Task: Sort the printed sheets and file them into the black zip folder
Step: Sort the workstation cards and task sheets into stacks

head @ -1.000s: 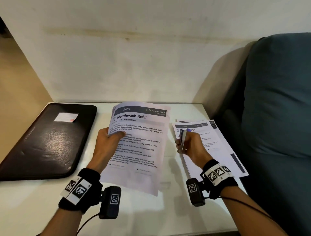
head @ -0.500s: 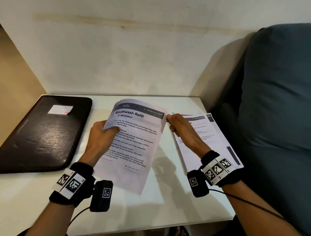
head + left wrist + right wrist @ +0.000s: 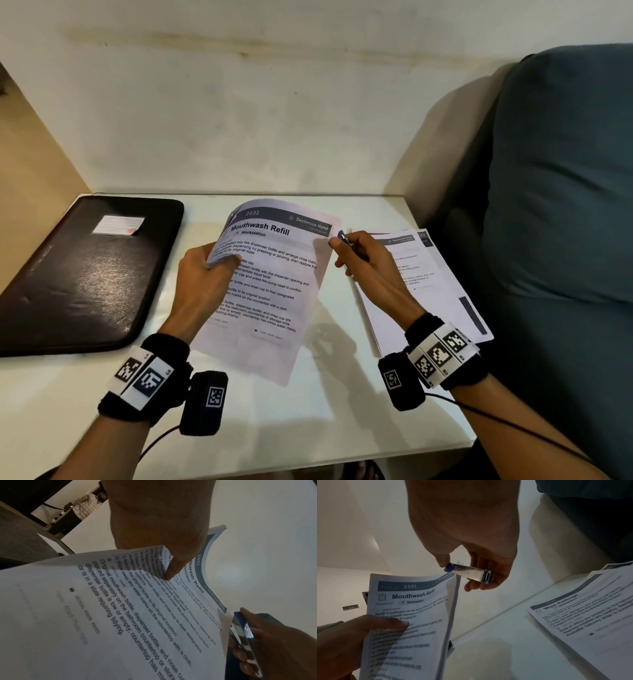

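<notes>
My left hand [image 3: 205, 270] grips the left edge of a stack of printed sheets [image 3: 274, 284] headed "Mouthwash Refill", thumb on top, and holds it tilted above the white table [image 3: 308, 411]. The right hand [image 3: 356, 260] holds a small metal stapler with a blue tip [image 3: 343, 236] at the stack's top right corner. In the right wrist view the stapler [image 3: 471, 572] lies between thumb and fingers, its blue end just above the corner of the sheets [image 3: 412, 615]. The closed black zip folder [image 3: 85, 270] lies flat at the left. A second stack, "Wipe Railings" [image 3: 590, 615], lies on the table at the right.
A dark teal sofa cushion [image 3: 565, 205] rises right beside the table's right edge. A cream wall [image 3: 239, 120] closes the back. The folder carries a white label [image 3: 118, 224].
My right hand has carried the stapler from above the right stack up and left to the held sheets' top right corner. The left hand keeps its grip on them.
</notes>
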